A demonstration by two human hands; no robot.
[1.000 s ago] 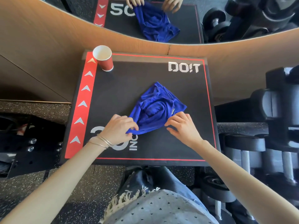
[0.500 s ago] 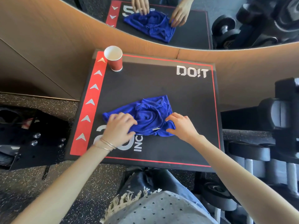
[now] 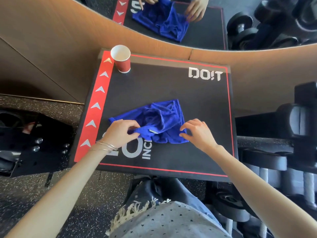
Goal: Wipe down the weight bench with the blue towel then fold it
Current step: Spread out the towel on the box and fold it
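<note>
A crumpled blue towel [image 3: 159,119] lies on the black padded top [image 3: 171,86] with a red arrow strip and white lettering. My left hand [image 3: 120,133] pinches the towel's near-left edge between thumb and fingers. My right hand [image 3: 197,133] rests at the towel's near-right corner with fingertips curled on the cloth; a firm grip there is unclear. A small grey label shows on the towel between my hands.
A red paper cup [image 3: 122,60] stands upright at the top's far-left corner. A wooden wall with a mirror [image 3: 205,23] rises behind. Black dumbbells on a rack [image 3: 283,152] crowd the right side. Dark equipment [image 3: 34,143] sits on the speckled floor at left.
The towel has been drawn out from a bunched heap into a wider, flatter shape. My hands have moved apart along its near edge, the right one sliding right.
</note>
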